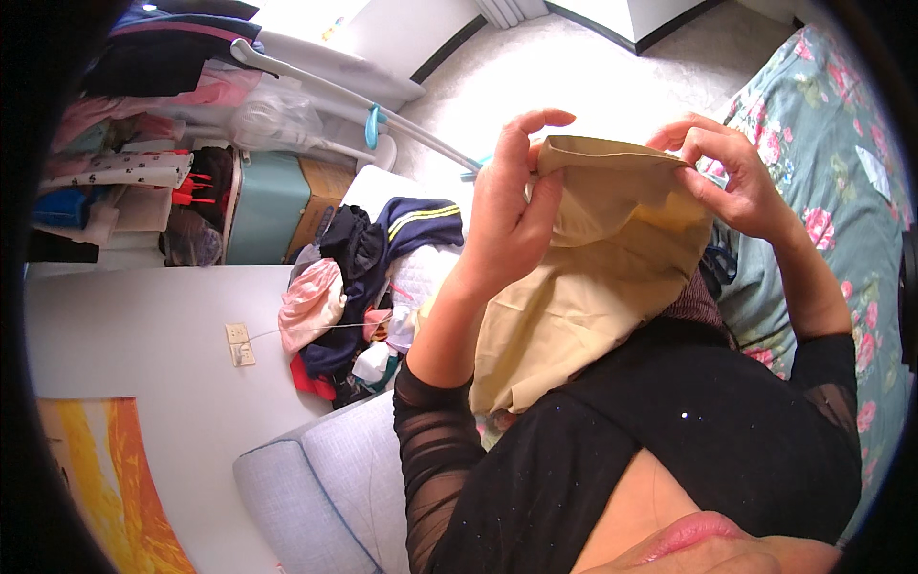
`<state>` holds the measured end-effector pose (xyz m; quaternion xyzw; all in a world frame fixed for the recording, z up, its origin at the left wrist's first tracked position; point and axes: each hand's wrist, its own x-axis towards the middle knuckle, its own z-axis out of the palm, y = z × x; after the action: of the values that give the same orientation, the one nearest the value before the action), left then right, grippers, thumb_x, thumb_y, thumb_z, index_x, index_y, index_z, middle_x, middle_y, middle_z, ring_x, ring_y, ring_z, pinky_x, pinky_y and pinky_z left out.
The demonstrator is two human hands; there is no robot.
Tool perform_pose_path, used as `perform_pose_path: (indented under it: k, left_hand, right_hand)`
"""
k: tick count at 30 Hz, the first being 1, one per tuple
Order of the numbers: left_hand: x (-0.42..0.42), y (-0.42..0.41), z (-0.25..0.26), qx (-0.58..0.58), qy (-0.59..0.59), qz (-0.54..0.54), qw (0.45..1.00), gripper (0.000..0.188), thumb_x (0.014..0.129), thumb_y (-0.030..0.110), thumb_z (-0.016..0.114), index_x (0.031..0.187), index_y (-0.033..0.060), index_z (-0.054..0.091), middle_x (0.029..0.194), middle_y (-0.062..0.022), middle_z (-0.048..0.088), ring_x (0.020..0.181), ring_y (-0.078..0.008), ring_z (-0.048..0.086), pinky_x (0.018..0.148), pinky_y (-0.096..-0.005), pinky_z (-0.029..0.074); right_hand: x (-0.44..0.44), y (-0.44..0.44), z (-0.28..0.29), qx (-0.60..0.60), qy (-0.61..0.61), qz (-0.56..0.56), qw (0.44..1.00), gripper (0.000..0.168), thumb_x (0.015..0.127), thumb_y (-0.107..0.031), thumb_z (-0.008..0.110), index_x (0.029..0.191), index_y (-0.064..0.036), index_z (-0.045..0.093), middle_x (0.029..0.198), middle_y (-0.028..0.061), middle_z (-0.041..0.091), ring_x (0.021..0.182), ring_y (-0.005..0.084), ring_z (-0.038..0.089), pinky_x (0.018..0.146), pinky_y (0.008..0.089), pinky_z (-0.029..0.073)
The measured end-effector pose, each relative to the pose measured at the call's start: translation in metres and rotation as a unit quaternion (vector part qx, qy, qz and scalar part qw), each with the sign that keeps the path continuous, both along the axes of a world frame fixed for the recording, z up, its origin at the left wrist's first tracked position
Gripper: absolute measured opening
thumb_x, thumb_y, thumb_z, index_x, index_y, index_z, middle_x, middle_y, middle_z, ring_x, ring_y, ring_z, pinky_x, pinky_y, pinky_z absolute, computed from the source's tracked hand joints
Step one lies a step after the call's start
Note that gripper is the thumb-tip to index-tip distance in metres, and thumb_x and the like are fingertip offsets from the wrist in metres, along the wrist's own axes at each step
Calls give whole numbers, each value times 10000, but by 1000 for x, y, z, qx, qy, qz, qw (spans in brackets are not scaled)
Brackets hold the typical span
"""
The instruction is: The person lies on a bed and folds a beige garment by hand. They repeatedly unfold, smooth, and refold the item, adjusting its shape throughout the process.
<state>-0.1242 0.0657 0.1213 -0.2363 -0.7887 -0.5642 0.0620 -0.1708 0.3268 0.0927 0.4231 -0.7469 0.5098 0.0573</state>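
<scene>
A piece of tan cloth [574, 287], perhaps a garment, hangs from both hands and drapes down over the lap. My left hand [513, 208] grips the left end of its upper folded edge, thumb in front and index finger raised above. At the right end of that edge, my right hand [724, 172] pinches the fabric between thumb and curled fingers. The top edge is stretched between the two hands and gapes slightly. Whether it is a waistband or a hem I cannot tell.
A bed with green floral bedding [817, 215] is at the right. Left of the cloth lies a heap of clothes [351, 287] beside a grey-blue padded headboard or sofa [344, 466]. Behind stand a white pole [323, 90], a bagged fan [269, 122] and a teal box [265, 208].
</scene>
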Motion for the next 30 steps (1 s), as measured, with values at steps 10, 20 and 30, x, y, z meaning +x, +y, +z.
perform_pose_path:
  k: [10,20,30]
  left_hand:
    - [-4,15,6,-80,-1,8,997,197,882,-10,498,1079,-1,494,825,-94,593,766,-142,562,705,-263,446]
    - [-15,9,-62,13,-128,35,991,237,955,192,547,910,-32,612,653,16,500,644,-61,442,584,-250,404]
    - [-14,6,-43,-23,-119,66,990,267,956,206,561,833,-25,619,622,52,456,609,-45,392,544,-239,364]
  right_hand:
    - [-4,-28,18,-1,15,11,1000,167,854,-116,639,964,7,613,722,76,578,657,158,541,630,297,437]
    - [-18,-18,3,-95,-122,-48,987,136,941,-107,551,941,18,606,769,-17,564,751,37,484,681,210,420]
    - [-36,-11,2,-150,-254,-10,956,230,951,-218,574,1054,-17,618,888,-33,622,853,27,549,764,191,448]
